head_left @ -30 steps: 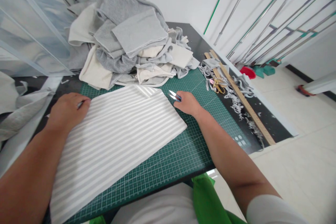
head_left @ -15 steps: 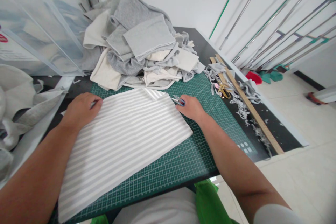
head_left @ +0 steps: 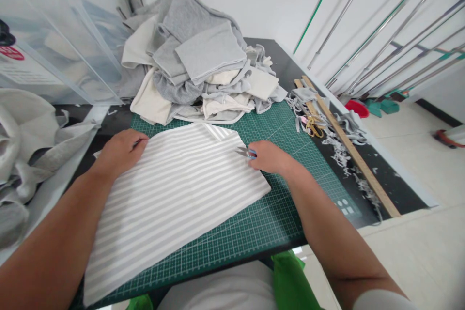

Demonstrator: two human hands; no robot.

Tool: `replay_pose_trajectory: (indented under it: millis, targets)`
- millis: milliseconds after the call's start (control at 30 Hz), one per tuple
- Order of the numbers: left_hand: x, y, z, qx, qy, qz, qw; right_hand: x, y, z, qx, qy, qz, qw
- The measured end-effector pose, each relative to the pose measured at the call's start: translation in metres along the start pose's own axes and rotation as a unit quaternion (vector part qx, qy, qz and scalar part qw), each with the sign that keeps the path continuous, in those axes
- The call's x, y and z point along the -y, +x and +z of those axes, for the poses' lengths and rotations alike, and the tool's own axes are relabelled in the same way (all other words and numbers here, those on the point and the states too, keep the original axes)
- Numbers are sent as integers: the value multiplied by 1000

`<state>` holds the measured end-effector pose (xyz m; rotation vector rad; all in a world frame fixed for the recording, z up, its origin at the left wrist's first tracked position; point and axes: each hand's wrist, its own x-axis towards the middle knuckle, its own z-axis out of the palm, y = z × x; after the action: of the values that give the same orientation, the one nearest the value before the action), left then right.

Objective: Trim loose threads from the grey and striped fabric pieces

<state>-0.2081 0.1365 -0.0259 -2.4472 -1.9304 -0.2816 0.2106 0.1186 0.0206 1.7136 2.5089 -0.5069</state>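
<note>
right hand [head_left: 268, 157] grip: thread snips [head_left: 244, 153] point left, lying flat.

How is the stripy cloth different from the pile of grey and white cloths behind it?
The striped cloth lies flat and spread out; the cloth pile is heaped and crumpled. The striped cloth has pale stripes; the pile's pieces are plain grey or cream. Both rest on the green cutting mat.
</note>
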Motion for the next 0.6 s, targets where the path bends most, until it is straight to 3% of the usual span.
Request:
replay_pose_trajectory:
  millis: [133,200,267,333,400,500,600]
  targets:
    - [-9,-3,-4,12,-18,31,999,3,-13,-8,105,5,-60,993]
    - [-12,-4,-6,16,-18,41,999,4,-15,-10,117,25,-103,987]
    - [-13,-3,-8,10,-10,43,999,5,-14,-10,47,43,-92,994]
    - [-15,-2,-11,-4,5,42,999,6,-10,-7,-68,41,-30,996]
    - [-23,0,-14,-20,20,45,999,9,-6,-3,-131,41,-35,990]
    - [-53,1,-18,-21,26,76,997,15,-5,3,-139,77,-156,975]
    - [-97,5,-14,30,2,161,987,25,-7,6,-96,73,-252,960]
